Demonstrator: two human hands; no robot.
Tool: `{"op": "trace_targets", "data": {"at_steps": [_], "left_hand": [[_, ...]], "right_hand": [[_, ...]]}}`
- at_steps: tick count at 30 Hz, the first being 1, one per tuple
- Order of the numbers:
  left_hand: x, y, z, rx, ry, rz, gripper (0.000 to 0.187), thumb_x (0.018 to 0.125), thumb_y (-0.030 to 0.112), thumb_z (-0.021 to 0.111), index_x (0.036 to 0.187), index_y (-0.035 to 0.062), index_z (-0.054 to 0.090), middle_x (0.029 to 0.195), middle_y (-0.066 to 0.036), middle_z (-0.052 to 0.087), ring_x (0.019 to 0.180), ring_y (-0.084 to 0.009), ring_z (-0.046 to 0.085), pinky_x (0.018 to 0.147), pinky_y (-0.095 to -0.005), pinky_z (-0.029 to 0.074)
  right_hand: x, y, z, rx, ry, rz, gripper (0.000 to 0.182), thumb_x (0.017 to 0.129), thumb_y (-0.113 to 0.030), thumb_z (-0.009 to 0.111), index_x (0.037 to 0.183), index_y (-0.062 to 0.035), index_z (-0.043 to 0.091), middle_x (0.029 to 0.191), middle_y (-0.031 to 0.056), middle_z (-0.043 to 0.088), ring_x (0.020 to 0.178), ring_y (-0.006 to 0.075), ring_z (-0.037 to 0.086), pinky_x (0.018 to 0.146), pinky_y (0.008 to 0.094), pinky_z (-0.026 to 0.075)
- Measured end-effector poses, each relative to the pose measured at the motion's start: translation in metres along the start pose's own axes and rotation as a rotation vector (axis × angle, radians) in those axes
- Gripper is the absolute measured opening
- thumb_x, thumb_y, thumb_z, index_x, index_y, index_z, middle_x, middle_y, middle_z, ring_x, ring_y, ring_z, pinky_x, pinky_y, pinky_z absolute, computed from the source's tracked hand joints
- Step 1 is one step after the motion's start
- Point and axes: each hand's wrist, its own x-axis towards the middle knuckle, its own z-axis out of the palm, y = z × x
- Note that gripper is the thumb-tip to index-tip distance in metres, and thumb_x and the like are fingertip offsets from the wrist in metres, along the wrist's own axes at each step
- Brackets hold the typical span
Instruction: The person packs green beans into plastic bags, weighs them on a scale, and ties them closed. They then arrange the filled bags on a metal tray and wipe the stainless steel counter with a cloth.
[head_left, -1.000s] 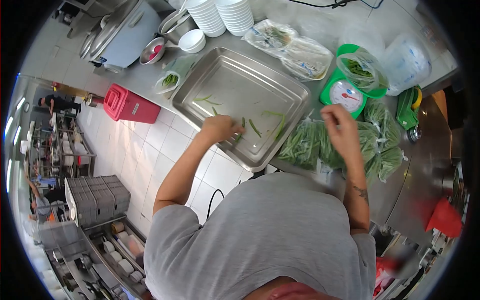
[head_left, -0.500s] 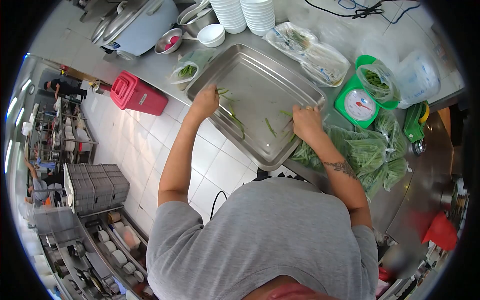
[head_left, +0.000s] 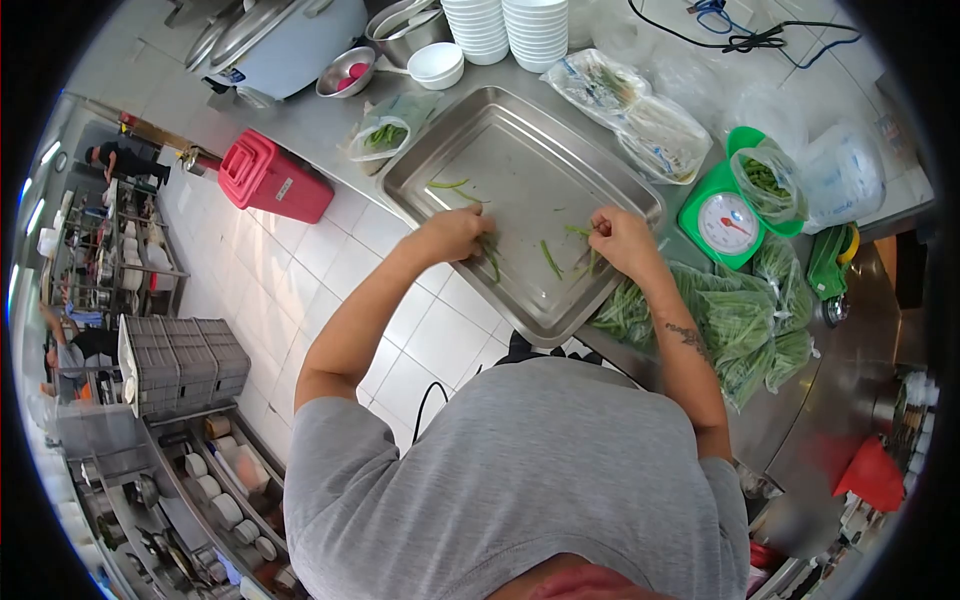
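A large steel tray [head_left: 520,165] stands in front of me with several loose green beans [head_left: 551,259] scattered on its bottom. My left hand [head_left: 455,236] reaches over the tray's near left rim, its fingers closed on some green beans [head_left: 491,258]. Over the right side of the tray is my right hand [head_left: 624,243], thumb and fingers pinched together around the end of a green bean [head_left: 577,230]. Two more bean pieces [head_left: 449,184] lie by the tray's left wall, apart from both hands.
Bags of green beans [head_left: 735,315] lie right of the tray. Behind them stands a green scale [head_left: 725,222] with a bagged bowl of beans [head_left: 765,180]. A wrapped package [head_left: 640,115], white bowls [head_left: 535,35] and a small bag [head_left: 385,130] surround the tray; a red bin [head_left: 275,178] is left.
My left hand has moved from the tray's left rim down and right onto the beans. My right hand has turned, its fingertips now pinched. The camera view has shifted slightly.
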Motion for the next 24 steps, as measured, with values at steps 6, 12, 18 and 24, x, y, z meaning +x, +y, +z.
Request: {"op": "trace_targets", "data": {"at_steps": [6,12,18,24], "left_hand": [[0.005,0.001,0.009,-0.166,0.123,-0.06,0.015,0.082,0.011,0.053,0.09,-0.0006,0.053,0.086,-0.014,0.058,0.073,-0.028,0.059,0.066,-0.0372,0.046],[-0.002,0.038,0.0,-0.782,0.269,-0.221,0.014,0.09,0.018,0.049,0.091,0.0039,0.053,0.076,-0.002,0.054,0.068,-0.0115,0.052,0.06,-0.0256,0.041],[0.004,0.044,0.038,-0.784,0.602,-0.308,0.018,0.096,0.017,0.045,0.098,0.0016,0.052,0.077,-0.004,0.055,0.067,-0.0142,0.051,0.06,-0.0289,0.043],[-0.049,-0.026,-0.026,-0.36,1.051,-0.534,0.02,0.092,0.014,0.047,0.101,-0.004,0.051,0.083,-0.029,0.061,0.08,-0.0466,0.058,0.065,-0.0467,0.045]], "right_hand": [[0.011,-0.015,0.013,0.417,-0.15,-0.002,0.017,0.082,-0.012,0.062,0.092,0.002,0.061,0.081,0.0091,0.064,0.071,0.0175,0.064,0.068,0.0295,0.049],[0.024,-0.042,0.025,0.808,-0.269,0.045,0.014,0.09,-0.01,0.057,0.099,0.0011,0.058,0.088,0.0052,0.062,0.074,0.0126,0.063,0.065,0.0243,0.048],[0.039,-0.067,0.067,0.918,-0.257,-0.026,0.016,0.09,-0.01,0.057,0.102,-0.0007,0.056,0.09,0.0048,0.061,0.077,0.0115,0.063,0.066,0.0243,0.048],[0.085,-0.111,0.079,0.63,-0.143,-0.23,0.027,0.085,-0.015,0.063,0.107,-0.0023,0.054,0.085,0.0066,0.06,0.079,0.0167,0.062,0.07,0.0291,0.049]]}}
